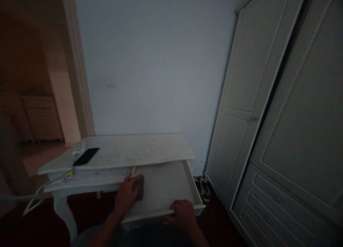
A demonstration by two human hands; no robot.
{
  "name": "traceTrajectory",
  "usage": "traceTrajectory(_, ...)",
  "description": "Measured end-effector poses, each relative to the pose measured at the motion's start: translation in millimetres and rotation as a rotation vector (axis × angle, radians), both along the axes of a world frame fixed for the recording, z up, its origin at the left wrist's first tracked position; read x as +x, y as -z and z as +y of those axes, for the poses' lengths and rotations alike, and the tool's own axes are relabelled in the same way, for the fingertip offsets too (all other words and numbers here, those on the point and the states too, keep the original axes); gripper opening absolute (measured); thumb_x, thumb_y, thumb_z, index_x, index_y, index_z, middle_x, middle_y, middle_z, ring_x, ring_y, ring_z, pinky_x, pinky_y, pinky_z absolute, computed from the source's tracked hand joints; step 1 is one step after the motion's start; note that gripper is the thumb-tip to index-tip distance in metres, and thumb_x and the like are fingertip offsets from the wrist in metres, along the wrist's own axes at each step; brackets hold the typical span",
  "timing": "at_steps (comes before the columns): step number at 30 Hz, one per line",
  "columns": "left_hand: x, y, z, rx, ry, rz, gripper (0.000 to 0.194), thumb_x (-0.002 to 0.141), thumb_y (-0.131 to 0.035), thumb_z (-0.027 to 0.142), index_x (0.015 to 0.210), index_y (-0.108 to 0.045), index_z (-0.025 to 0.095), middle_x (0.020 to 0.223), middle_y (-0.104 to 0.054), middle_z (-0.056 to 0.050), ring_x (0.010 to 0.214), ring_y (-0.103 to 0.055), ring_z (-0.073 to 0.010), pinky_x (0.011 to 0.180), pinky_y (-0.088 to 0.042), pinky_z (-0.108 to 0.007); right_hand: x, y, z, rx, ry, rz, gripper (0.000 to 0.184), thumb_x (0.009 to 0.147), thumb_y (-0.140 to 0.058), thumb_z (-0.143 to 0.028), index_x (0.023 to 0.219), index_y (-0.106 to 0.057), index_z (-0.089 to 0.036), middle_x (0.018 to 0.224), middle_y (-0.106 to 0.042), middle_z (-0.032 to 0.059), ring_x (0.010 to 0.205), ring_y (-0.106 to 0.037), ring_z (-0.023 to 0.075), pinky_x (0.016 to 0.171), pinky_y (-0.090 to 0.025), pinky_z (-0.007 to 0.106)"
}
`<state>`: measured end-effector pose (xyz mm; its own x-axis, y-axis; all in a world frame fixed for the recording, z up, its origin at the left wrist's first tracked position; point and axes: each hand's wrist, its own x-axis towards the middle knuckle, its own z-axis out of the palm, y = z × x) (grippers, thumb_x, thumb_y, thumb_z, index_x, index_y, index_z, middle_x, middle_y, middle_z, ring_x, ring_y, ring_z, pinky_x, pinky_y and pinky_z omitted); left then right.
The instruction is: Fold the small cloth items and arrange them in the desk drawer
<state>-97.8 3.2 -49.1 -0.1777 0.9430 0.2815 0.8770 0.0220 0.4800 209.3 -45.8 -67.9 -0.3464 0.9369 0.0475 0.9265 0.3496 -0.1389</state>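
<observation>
A white desk (139, 147) stands against the wall with its right drawer (168, 182) pulled out. My left hand (128, 190) is inside the drawer's left side, closed on a grey cloth (138, 188) that lies against the drawer bottom. Over the drawer's front edge, near its right end, my right hand (183, 213) is curled with the fingers wrapped on the rim. The drawer's floor shows bare to the right of the cloth.
A black phone (86, 156) with a white cable lies on the desk's left end beside a small white object (78, 151). Dark shoes (203, 190) sit on the floor right of the drawer. A wardrobe (241, 97) rises at the right, and a doorway opens at the left.
</observation>
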Motion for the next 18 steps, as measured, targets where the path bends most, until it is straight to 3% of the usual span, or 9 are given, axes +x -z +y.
traceTrajectory(6,-9.0,28.6,-32.2,-0.068,0.076,0.043,0.047,0.1,-0.048,0.038,0.141,-0.067,0.022,0.161,-0.048,-0.013,0.136,-0.06,-0.0283,0.122,-0.042,-0.042,-0.5,-1.3,-0.4,-0.018,0.006,0.01,0.067,0.086,-0.06,-0.085,0.1,-0.08,-0.023,0.105,-0.08,0.0108,0.104,-0.073,0.0334,0.092,-0.05,0.038)
traceTrajectory(9,-1.6,36.4,-51.3,-0.089,-0.002,0.141,0.048,0.102,-0.045,0.037,0.145,-0.064,0.026,0.166,-0.041,-0.013,0.136,-0.058,-0.0323,0.118,-0.045,-0.047,-0.3,-0.5,-0.8,-0.02,0.007,0.018,0.066,0.087,-0.059,-0.085,0.102,-0.08,-0.024,0.107,-0.08,0.011,0.105,-0.073,0.0335,0.092,-0.049,0.038)
traceTrajectory(13,15.8,28.1,-63.8,-0.134,-0.109,0.246,0.053,0.103,-0.042,0.032,0.154,-0.054,0.032,0.169,-0.034,-0.015,0.136,-0.056,-0.0391,0.11,-0.048,-0.054,0.0,1.7,-0.6,-0.017,0.012,0.025,0.065,0.088,-0.059,-0.084,0.101,-0.08,-0.024,0.106,-0.079,0.0103,0.104,-0.073,0.0337,0.093,-0.049,0.039)
traceTrajectory(18,19.8,4.4,-49.2,-0.238,-0.123,0.132,0.066,0.104,-0.04,0.039,0.168,-0.029,0.028,0.172,-0.028,-0.019,0.133,-0.06,-0.0416,0.103,-0.053,-0.055,-0.7,-3.0,-1.6,-0.014,-0.002,0.015,0.067,0.09,-0.054,-0.084,0.099,-0.08,-0.023,0.105,-0.079,0.0108,0.103,-0.073,0.0325,0.092,-0.05,0.039)
